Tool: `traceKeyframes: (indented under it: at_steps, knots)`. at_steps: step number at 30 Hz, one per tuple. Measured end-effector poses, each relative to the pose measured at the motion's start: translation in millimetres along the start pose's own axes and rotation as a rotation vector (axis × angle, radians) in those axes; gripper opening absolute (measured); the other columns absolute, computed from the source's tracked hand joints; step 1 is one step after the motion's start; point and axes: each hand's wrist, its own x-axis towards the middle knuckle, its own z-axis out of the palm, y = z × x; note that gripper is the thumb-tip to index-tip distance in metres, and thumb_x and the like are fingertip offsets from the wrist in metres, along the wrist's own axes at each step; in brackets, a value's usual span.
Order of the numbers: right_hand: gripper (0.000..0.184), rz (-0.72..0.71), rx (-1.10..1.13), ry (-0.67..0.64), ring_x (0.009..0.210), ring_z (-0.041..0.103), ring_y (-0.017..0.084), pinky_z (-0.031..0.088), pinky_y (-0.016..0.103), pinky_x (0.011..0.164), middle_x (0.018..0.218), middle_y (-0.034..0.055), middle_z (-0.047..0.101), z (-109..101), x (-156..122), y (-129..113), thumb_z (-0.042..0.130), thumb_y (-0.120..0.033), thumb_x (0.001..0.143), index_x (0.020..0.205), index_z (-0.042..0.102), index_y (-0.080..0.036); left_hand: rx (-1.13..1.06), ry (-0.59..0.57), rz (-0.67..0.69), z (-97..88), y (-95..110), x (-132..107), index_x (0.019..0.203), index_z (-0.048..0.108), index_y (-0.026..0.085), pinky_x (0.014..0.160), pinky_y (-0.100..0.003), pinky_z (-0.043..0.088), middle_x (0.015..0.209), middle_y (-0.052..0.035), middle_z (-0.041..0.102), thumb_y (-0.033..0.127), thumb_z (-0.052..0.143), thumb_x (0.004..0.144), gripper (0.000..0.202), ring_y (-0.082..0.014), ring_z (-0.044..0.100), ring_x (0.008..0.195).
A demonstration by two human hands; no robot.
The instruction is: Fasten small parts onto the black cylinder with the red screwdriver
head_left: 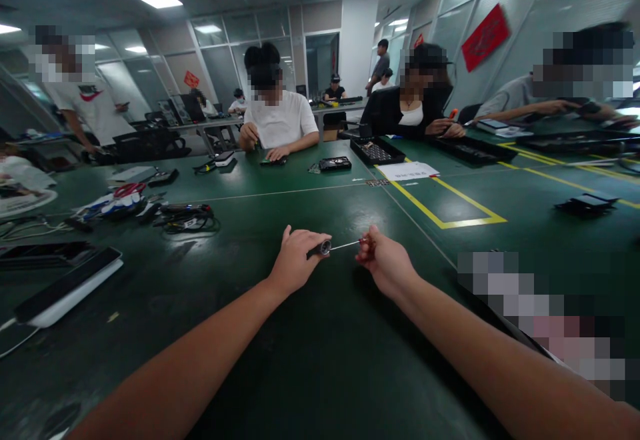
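Observation:
Both my arms reach out over a dark green table point(310, 347). My left hand point(295, 257) is closed round the dark handle of a small screwdriver point(333, 247), whose silver collar shows at my fingertips. Its thin metal shaft runs to the right. My right hand point(383, 260) pinches the tip end of that shaft between thumb and fingers. Whatever small part may be at the tip is hidden by my fingers.
A white and black flat device point(70, 290) lies at the left. Cables and tools point(150, 213) sit beyond it. Yellow tape lines point(445, 217) mark the table on the right, with a black tray point(376, 151) and paper point(407, 171). Several people sit across the table.

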Motion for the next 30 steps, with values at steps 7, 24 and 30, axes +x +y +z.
traceKeyframes:
  at_steps: [7, 24, 30]
  knots:
    - [0.030, -0.060, 0.009, 0.083, 0.059, 0.057, 0.019, 0.056, 0.035, 0.059, 0.070, 0.0034, 0.060, 3, -2, -1, 0.056, -0.054, 0.090, 0.081, 0.057, -0.024, -0.030, 0.014, -0.057, 2.4, -3, 1, 0.123, 0.068, 0.032, 0.122, -0.064, 0.015, 0.122, -0.0017, 0.072, 0.027, 0.071, 0.092, 0.032, -0.0246, 0.059, 0.120]
    - [0.034, -0.426, -0.389, -0.005, 0.073, 0.066, 0.021, 0.052, 0.036, 0.072, 0.080, 0.0061, 0.071, 7, -24, -16, 0.055, -0.053, 0.094, 0.091, 0.063, -0.020, -0.001, 0.042, -0.081, 1.3, 0, 1, 0.122, 0.070, 0.031, 0.121, -0.063, 0.020, 0.122, -0.0026, 0.073, 0.024, 0.072, 0.090, 0.033, -0.0259, 0.061, 0.119]
    - [0.032, -0.454, -0.470, -0.008, 0.075, 0.067, 0.022, 0.049, 0.036, 0.073, 0.080, 0.0051, 0.071, 7, -26, -17, 0.051, -0.051, 0.096, 0.091, 0.062, -0.022, -0.004, 0.049, -0.078, 2.2, -2, 1, 0.122, 0.070, 0.032, 0.121, -0.062, 0.020, 0.122, -0.0024, 0.072, 0.023, 0.072, 0.090, 0.033, -0.0260, 0.060, 0.120]
